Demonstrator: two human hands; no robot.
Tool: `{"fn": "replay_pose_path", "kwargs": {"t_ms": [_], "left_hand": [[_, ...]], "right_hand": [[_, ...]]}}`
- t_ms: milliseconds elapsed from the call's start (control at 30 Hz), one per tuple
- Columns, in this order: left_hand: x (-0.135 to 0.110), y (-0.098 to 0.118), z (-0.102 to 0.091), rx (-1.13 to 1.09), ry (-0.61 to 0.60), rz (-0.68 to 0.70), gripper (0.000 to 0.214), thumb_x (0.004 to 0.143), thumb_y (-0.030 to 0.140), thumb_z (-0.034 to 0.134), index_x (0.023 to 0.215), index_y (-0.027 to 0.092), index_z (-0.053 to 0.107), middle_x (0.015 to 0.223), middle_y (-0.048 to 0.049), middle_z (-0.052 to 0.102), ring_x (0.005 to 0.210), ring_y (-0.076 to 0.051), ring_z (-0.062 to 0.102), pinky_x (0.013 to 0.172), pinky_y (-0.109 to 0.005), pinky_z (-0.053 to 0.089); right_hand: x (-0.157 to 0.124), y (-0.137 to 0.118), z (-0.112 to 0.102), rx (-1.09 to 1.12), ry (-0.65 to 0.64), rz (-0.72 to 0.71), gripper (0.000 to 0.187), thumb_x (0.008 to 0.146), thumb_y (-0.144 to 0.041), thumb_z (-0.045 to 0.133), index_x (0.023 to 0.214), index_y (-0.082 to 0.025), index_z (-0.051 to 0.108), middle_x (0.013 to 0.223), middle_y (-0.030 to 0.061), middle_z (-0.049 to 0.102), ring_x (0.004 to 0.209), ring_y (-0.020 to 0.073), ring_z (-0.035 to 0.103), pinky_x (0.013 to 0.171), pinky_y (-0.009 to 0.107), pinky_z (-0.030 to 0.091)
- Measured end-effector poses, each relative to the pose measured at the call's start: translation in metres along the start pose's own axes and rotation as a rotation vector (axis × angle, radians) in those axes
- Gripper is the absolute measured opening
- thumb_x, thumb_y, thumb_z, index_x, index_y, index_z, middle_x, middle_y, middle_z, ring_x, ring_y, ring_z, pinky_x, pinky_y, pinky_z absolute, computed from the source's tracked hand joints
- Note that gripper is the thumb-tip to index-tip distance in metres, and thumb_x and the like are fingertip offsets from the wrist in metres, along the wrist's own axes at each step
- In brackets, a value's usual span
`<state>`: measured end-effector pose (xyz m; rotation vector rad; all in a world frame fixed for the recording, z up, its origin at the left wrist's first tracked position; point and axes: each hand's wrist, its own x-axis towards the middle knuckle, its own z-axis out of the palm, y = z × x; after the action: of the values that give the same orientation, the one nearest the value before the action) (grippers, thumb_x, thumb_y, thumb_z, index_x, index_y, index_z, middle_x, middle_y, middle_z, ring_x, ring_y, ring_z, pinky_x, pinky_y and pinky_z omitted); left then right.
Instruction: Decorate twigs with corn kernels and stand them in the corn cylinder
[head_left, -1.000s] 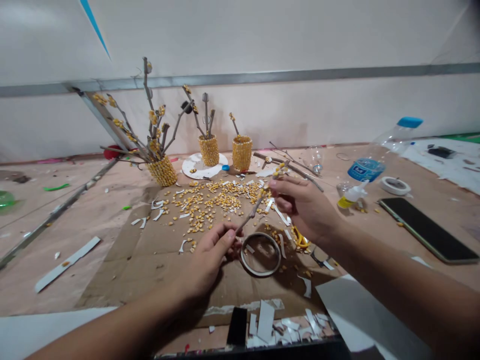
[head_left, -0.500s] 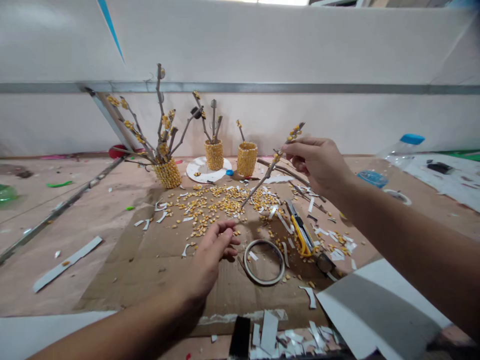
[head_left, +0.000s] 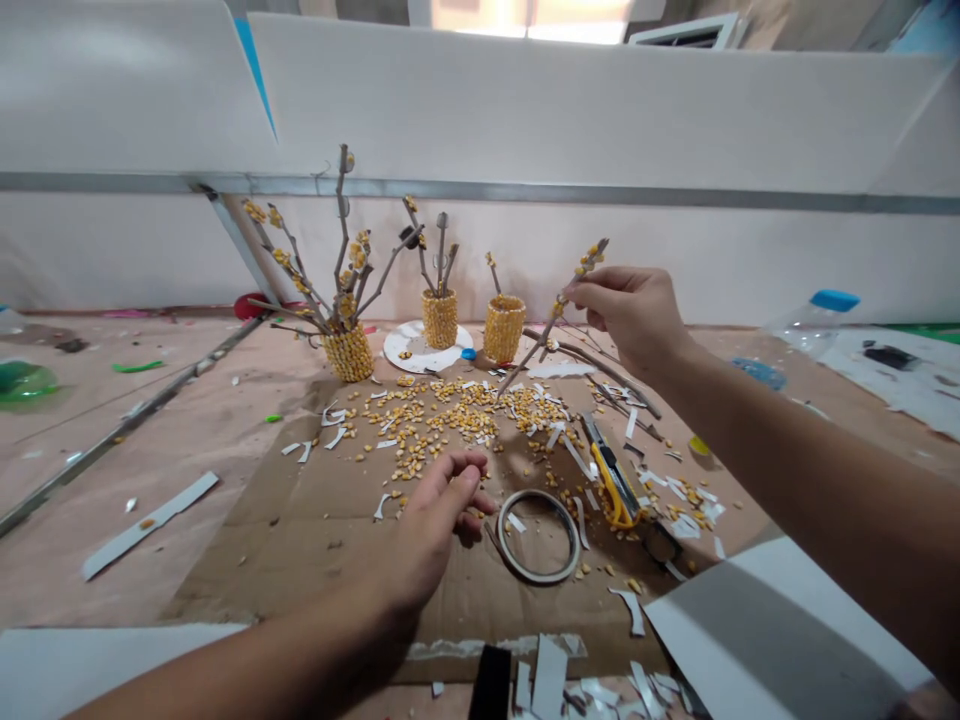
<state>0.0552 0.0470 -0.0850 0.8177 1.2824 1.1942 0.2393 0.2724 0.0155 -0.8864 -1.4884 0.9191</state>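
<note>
Between thumb and fingers, my right hand (head_left: 634,312) pinches a twig (head_left: 541,338) with yellow corn kernels stuck along its upper part. The twig slants, its lower end over the loose corn kernels (head_left: 469,415). My left hand (head_left: 442,520) is held low over the cardboard (head_left: 300,540), palm turned inward, fingers loosely bent and apart, with nothing in them. Close to its fingertips lies a roll of tape (head_left: 576,545). A yellow utility knife (head_left: 616,485) rests to the right of the kernels. Nearest to the twig stands a kernel-covered cup (head_left: 504,330) holding one short twig.
Behind are another kernel-covered cup (head_left: 440,318) on a white disc (head_left: 401,350) and a larger one (head_left: 349,355) full of branching twigs. Paper scraps (head_left: 551,675) lie in front, white sheets (head_left: 787,620) at the right. A plastic bottle (head_left: 814,325) lies far right.
The view has tilted up slightly and shifted, so things sit a little lower and to the right. My right hand still holds the twig, now nearer the short-twig cup in view.
</note>
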Motion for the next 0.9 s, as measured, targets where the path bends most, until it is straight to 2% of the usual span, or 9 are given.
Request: {"fn": "replay_pose_path", "kwargs": {"t_ms": [100,233,400,600,733,900], "left_hand": [[-0.003,0.005,0.002,0.016,0.0,-0.022,0.056,0.087,0.067,0.066,0.115,0.019,0.06,0.087,-0.0049,0.068,0.072,-0.018,0.058,0.067,-0.031,0.043],[-0.007,0.013,0.004,0.07,0.003,-0.036,0.06,0.084,0.069,0.068,0.117,0.019,0.06,0.084,-0.0031,0.066,0.071,-0.017,0.055,0.069,-0.031,0.043],[-0.007,0.016,0.005,0.101,-0.006,-0.021,0.055,0.084,0.065,0.066,0.116,0.019,0.062,0.084,-0.0031,0.065,0.072,-0.018,0.054,0.069,-0.032,0.043],[-0.004,0.015,0.004,0.12,-0.001,-0.019,0.048,0.087,0.059,0.064,0.114,0.02,0.063,0.087,-0.0034,0.063,0.074,-0.019,0.054,0.071,-0.032,0.043],[-0.003,0.013,0.003,0.123,-0.007,-0.016,0.042,0.089,0.054,0.063,0.114,0.02,0.062,0.087,-0.0034,0.063,0.074,-0.018,0.053,0.071,-0.031,0.042],[-0.003,0.013,0.003,0.123,-0.014,-0.014,0.042,0.088,0.052,0.064,0.114,0.02,0.062,0.089,-0.0042,0.063,0.073,-0.018,0.053,0.07,-0.032,0.042]], "right_hand": [[0.023,-0.009,0.007,-0.034,0.077,-0.047,0.011,0.078,-0.011,0.079,0.071,-0.018,0.076,0.06,-0.0013,0.058,0.05,0.0094,0.039,0.049,0.031,0.029],[0.061,-0.029,0.011,-0.111,0.162,-0.116,0.006,0.083,-0.01,0.077,0.078,-0.007,0.077,0.06,-0.0026,0.056,0.05,0.005,0.037,0.053,0.028,0.028],[0.106,-0.04,0.014,-0.247,0.234,-0.219,0.015,0.084,-0.01,0.076,0.087,0.005,0.076,0.068,0.0016,0.059,0.06,0.0044,0.04,0.062,0.029,0.034],[0.133,-0.012,0.033,-0.401,0.228,-0.107,0.012,0.084,-0.014,0.076,0.086,-0.003,0.076,0.063,-0.0022,0.052,0.059,0.0067,0.036,0.058,0.03,0.029],[0.137,0.016,0.045,-0.42,0.159,-0.038,0.007,0.078,-0.014,0.077,0.074,-0.011,0.072,0.058,-0.0026,0.051,0.055,0.0094,0.038,0.053,0.029,0.029],[0.136,0.049,0.053,-0.45,0.058,0.081,0.017,0.072,-0.018,0.079,0.063,-0.019,0.064,0.047,-0.006,0.041,0.049,0.0108,0.034,0.046,0.027,0.027]]}}
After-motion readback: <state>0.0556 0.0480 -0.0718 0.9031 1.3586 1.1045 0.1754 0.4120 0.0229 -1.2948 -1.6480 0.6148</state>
